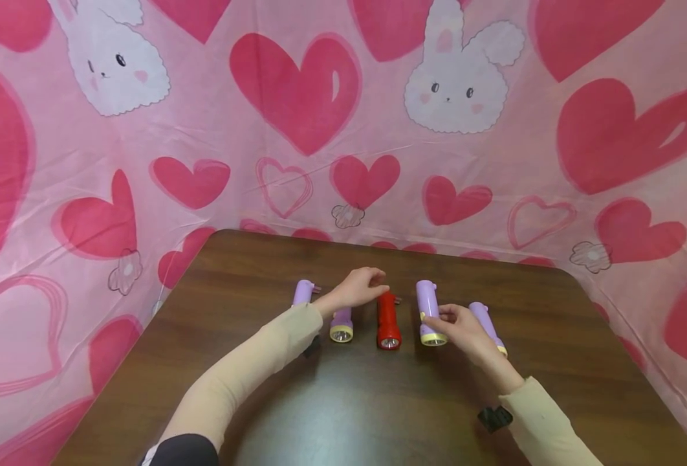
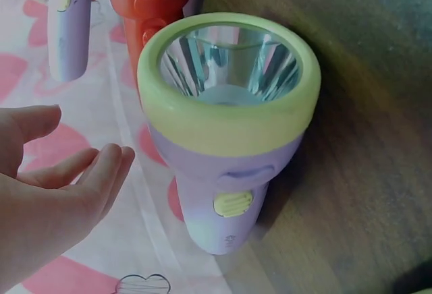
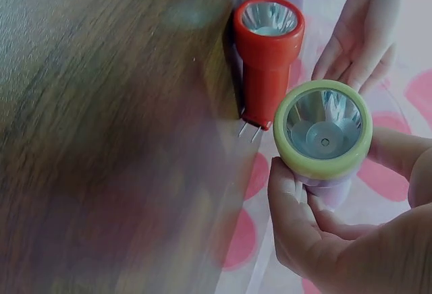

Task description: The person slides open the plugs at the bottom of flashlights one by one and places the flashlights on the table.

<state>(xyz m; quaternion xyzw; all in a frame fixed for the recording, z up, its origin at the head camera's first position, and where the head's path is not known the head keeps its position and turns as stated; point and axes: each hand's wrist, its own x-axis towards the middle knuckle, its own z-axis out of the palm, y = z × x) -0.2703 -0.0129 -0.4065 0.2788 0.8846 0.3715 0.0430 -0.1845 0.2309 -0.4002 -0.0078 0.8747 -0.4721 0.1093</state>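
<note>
My right hand (image 1: 466, 331) grips a purple flashlight (image 1: 427, 299) with a pale yellow rim, thumb on one side and fingers on the other. In the right wrist view its lens (image 3: 325, 129) faces the camera. My left hand (image 1: 361, 287) hovers with relaxed fingers near the tail of a red flashlight (image 1: 387, 318), holding nothing. Two metal prongs (image 3: 250, 131) stick out from the red flashlight's tail. Below the left wrist lies another purple flashlight (image 2: 226, 172), partly hidden by the arm in the head view.
Another purple flashlight (image 1: 303, 291) lies at the row's left end, partly behind the left forearm. One more purple flashlight (image 1: 483, 318) lies right of my right hand. The brown wooden table (image 1: 343, 401) meets a pink heart-and-rabbit cloth (image 1: 297, 194) at its back.
</note>
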